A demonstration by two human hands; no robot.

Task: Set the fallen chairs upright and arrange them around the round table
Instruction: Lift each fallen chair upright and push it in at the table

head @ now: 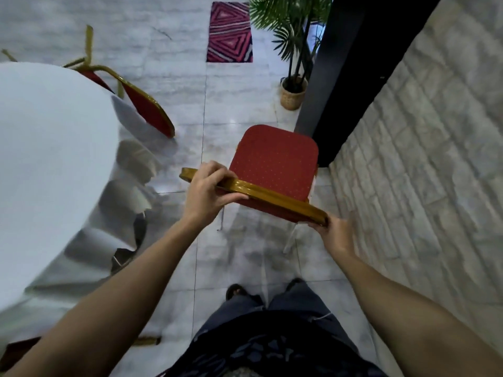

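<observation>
1. Grip: left hand [206, 191] and right hand [333, 235] are both closed on the gold top rail of the red upholstered metal-framed chair [275, 161].
2. The chair stands upright on the tiled floor [239, 85], seat pointing away from the person.
3. The white-draped round table [49, 148] lies left, nearer the left hand.
4. A second red chair [148, 110] lies fallen at the table's far edge.
</observation>
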